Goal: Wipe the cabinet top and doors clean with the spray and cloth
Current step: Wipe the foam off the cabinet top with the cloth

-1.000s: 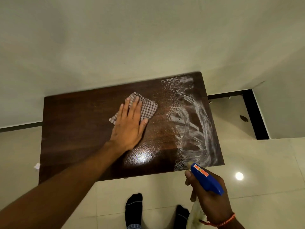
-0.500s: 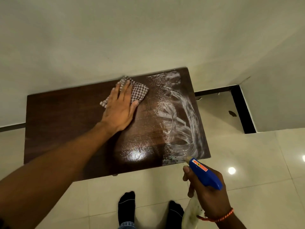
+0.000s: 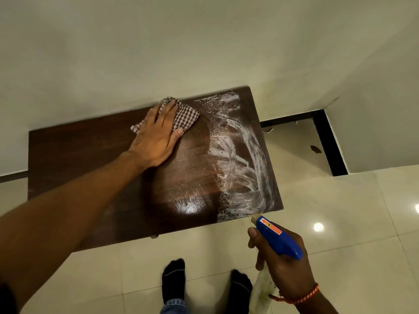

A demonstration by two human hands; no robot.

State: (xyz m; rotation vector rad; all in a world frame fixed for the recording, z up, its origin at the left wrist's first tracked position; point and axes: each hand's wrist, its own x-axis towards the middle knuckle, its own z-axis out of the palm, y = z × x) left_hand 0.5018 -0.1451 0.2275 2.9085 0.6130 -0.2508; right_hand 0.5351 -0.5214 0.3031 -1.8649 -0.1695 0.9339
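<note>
One cabinet top (image 3: 90,159), dark wood, set against a pale wall. One checked cloth (image 3: 184,116) lies at the far edge of the top, touching the wall line. Left hand (image 3: 156,137) lies flat on the cloth, palm down, fingers spread, grip wide, pressing rather than clutching; the cloth sticks out to the right of the fingers and a bit to the left. One patch of white foam smears (image 3: 244,168) covers the right end of the top, swirled streaks, apart from the cloth. One glossy light reflection near the front edge. Right hand (image 3: 283,266) is off the top, over the floor just beside the front right corner, grip wrapped around one spray bottle (image 3: 278,239), blue head with an orange label, nozzle toward the top; pale bottle body mostly hidden below the hand. One orange thread band on the right wrist. Two feet in black socks (image 3: 173,279) on the tiled floor (image 3: 340,223). Cabinet doors not visible.
</note>
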